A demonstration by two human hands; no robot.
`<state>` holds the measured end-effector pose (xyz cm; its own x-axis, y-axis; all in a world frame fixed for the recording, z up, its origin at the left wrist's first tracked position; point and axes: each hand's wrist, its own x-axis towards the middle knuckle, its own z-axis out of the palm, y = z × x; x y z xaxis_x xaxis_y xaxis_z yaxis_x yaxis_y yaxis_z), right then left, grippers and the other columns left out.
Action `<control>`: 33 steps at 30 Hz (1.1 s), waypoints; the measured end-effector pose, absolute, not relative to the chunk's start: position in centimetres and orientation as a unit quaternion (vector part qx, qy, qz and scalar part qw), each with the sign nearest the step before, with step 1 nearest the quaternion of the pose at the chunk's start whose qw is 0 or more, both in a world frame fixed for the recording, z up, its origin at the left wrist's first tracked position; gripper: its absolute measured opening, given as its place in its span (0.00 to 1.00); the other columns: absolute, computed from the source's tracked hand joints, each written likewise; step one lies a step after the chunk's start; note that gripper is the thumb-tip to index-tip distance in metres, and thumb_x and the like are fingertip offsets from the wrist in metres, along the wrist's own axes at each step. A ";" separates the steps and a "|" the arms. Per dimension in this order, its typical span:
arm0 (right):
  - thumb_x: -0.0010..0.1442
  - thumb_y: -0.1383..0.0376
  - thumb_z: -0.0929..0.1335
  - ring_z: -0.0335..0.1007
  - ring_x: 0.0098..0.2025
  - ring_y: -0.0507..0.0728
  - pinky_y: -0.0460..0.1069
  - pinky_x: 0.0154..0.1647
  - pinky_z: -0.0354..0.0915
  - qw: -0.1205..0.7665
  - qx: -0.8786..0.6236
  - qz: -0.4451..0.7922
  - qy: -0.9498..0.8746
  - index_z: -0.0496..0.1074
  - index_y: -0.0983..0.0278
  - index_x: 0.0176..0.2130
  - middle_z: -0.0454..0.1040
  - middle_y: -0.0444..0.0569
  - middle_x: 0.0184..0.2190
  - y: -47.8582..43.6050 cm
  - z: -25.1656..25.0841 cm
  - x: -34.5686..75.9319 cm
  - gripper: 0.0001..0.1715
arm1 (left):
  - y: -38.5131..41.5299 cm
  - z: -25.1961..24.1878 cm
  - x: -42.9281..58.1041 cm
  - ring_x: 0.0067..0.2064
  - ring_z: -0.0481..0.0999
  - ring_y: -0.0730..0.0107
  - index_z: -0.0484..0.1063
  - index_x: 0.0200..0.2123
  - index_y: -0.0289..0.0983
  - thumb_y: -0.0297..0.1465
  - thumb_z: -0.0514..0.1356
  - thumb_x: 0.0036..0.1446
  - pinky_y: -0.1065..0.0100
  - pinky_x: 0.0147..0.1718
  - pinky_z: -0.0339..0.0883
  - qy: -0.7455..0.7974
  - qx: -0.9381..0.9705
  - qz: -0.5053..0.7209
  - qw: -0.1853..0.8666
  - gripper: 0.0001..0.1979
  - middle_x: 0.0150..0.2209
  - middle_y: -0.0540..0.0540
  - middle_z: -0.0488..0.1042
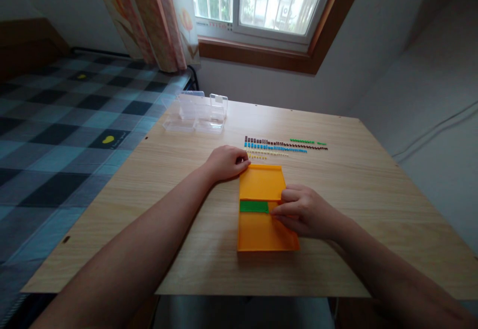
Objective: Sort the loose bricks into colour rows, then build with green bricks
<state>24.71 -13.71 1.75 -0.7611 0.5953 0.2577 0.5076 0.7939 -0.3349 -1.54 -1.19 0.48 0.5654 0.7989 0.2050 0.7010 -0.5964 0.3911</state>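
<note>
An open orange-yellow plastic box (257, 232) lies in front of me, with its lid part (260, 182) on the far side. Along the box's inner far edge runs a tight block of green pieces (253, 206). My right hand (304, 211) reaches in from the right; its fingers are pinched together at the right end of the green block, and what lies between the fingertips is too small to make out. At the far left corner of the lid, my left hand (227, 163) is curled with thumb and fingertips against the edge.
Beyond the box, rows of small brown pieces (276, 143), blue pieces (276, 147), yellow pieces (259, 157) and green pieces (302, 141) lie on the wooden table (354, 184). Clear plastic containers (197, 115) stand at the back left. A bed (89, 135) adjoins the left side.
</note>
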 end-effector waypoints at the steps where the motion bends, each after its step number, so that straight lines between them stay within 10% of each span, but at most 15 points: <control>1: 0.69 0.64 0.66 0.60 0.29 0.53 0.49 0.32 0.54 0.173 -0.291 0.125 -0.932 0.81 0.60 0.37 0.69 0.46 0.27 -13.7 1.9 24.7 0.13 | -1.2 0.5 -1.6 0.30 0.73 0.67 0.80 0.30 0.40 0.38 0.59 0.59 0.67 0.29 0.57 0.427 0.875 0.184 0.134 0.12 0.30 0.47 0.80; 33: 0.70 0.65 0.64 0.63 0.31 0.55 0.51 0.35 0.56 0.167 -0.301 0.140 -0.928 0.78 0.62 0.35 0.75 0.48 0.28 -14.0 1.8 23.7 0.15 | -1.2 0.5 -1.5 0.30 0.73 0.68 0.79 0.30 0.40 0.38 0.59 0.59 0.67 0.29 0.56 0.431 0.874 0.182 0.130 0.12 0.29 0.49 0.79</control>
<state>23.69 -13.98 1.77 -0.7629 0.6057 0.2262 0.5121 0.7796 -0.3605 -1.45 -1.21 0.54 0.5626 0.8007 0.2058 0.7064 -0.5949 0.3836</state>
